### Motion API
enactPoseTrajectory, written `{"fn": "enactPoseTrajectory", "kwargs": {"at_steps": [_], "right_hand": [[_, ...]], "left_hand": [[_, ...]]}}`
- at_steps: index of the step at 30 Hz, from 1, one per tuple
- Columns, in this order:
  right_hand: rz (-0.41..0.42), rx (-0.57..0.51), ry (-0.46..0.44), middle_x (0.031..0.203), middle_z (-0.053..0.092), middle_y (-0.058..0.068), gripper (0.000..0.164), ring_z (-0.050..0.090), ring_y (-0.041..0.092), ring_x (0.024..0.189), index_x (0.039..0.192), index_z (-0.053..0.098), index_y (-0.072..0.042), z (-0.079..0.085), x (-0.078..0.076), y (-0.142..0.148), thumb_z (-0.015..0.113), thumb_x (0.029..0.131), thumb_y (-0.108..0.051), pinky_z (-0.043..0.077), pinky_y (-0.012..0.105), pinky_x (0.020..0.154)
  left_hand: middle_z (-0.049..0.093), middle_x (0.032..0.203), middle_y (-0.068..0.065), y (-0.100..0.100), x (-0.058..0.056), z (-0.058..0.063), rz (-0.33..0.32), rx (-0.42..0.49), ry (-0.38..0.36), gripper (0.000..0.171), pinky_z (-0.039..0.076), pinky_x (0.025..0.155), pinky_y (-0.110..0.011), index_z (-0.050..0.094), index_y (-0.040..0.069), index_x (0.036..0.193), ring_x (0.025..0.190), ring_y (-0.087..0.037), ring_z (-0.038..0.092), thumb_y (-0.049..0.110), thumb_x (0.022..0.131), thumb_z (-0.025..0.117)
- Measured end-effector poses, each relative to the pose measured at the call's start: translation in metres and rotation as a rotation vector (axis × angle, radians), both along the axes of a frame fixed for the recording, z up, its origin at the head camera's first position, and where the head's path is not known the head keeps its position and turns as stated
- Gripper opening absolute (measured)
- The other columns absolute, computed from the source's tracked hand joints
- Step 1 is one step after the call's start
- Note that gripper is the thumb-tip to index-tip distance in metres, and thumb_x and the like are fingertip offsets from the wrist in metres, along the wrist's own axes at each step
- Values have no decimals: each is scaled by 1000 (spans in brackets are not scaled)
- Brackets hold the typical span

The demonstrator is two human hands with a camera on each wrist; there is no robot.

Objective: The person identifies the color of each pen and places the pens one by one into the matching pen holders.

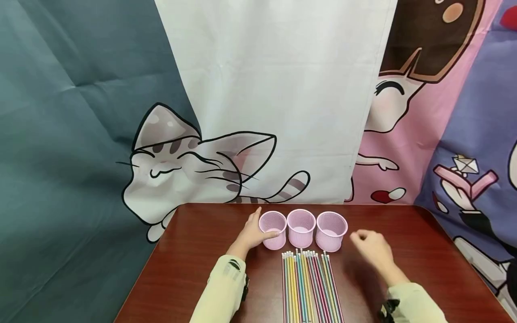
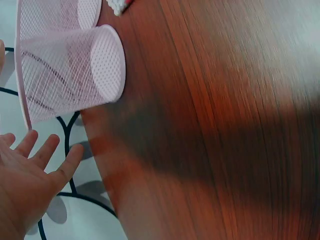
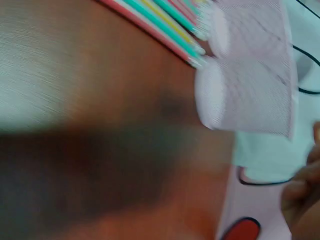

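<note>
Three pink mesh pen cups stand side by side at the back of the table: the left cup [image 1: 274,242], the middle cup [image 1: 301,237] and the right cup [image 1: 329,242]. My left hand [image 1: 251,233] is beside the left cup, fingers spread and fairly straight, thumb across its front; whether it touches is unclear. In the left wrist view the fingers [image 2: 47,150] lie near the rim of a mesh cup [image 2: 60,75]. Right of the right cup, my right hand [image 1: 373,251] hovers with loosely curled fingers and nothing visible in them. A row of striped pencils [image 1: 308,287] lies before the cups.
The dark red-brown wooden table [image 1: 177,278] ends just behind the cups. Against its back edge hangs a cartoon-printed cloth [image 1: 282,89]. The pencils lie parallel, their white ends toward the cups, and run to the bottom of the head view.
</note>
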State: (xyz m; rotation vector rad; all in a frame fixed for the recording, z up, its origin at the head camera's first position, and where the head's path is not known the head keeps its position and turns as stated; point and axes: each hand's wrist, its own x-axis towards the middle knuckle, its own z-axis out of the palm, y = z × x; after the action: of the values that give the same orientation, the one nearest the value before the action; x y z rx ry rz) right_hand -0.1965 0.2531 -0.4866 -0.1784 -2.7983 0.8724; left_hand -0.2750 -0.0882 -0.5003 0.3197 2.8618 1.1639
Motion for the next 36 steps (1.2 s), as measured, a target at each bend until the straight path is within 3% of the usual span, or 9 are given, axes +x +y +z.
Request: {"fn": "enactPoseTrajectory", "kwargs": {"at_steps": [3,6,13,23,36], "right_hand": [[106,-33,-138,59,56,2,22,49,16,54,66,58,-16,-22,7,-11,57,84,-28,36,31,50],[159,-92,-230,51,53,-2,23,48,13,48,63,54,-15,-41,10,-19,61,81,-27,36,29,48],[205,-157,-239,53,51,-5,23,46,11,52,63,54,-13,-64,11,-26,67,78,-24,36,26,52],[292,-263,-268,56,48,-4,23,44,12,55,67,58,-8,-75,8,-23,70,79,-22,35,24,51],[219,-172,-276,54,48,-4,25,43,13,55,58,56,-9,-77,1,-27,74,72,-19,36,27,51]], "left_hand": [[32,140,-21,7,0,-4,6,89,8,108,34,99,-51,22,5,146,126,-39,34,40,63,83],[31,141,-21,12,0,-5,16,123,-4,107,33,99,-52,23,4,145,126,-39,33,37,63,84],[30,142,-21,14,0,-7,18,115,-30,107,32,100,-51,24,2,145,127,-40,32,34,64,85],[36,138,-21,14,1,-11,38,161,-70,101,35,98,-49,28,3,143,121,-36,39,31,64,85],[39,132,-21,15,-1,-15,56,257,-89,96,37,95,-50,30,5,141,116,-37,42,25,64,85]]}}
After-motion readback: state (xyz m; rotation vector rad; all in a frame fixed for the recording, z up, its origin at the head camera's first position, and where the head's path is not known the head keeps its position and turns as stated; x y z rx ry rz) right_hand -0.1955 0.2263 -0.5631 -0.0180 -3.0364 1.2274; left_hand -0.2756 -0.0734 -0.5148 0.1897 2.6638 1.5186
